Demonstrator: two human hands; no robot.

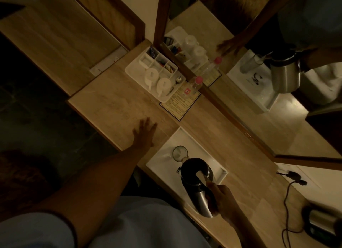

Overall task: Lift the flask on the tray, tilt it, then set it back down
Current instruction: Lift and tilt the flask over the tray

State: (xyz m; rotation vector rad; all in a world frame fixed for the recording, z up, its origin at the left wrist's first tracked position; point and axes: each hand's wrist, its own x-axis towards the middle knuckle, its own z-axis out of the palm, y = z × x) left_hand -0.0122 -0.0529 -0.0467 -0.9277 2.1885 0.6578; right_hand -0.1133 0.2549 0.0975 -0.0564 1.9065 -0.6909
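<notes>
Head view, dim light: right hand (223,201) wrapped around handle of steel flask (199,184), flask tipped and raised over near end of white tray (194,142). Glass tumbler (179,153) upright on tray just beyond flask. Left hand (144,134) spread flat, fingers wide, on marble table (114,107), left of tray.

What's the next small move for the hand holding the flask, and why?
Probably ease the flask upright and lower it onto the bare part of the white tray. The right hand grips its handle and it appears tilted above the tray, so the lift and tilt seem done. Keep it clear of the glass standing just beyond it. The left hand lies flat on the counter.
</notes>
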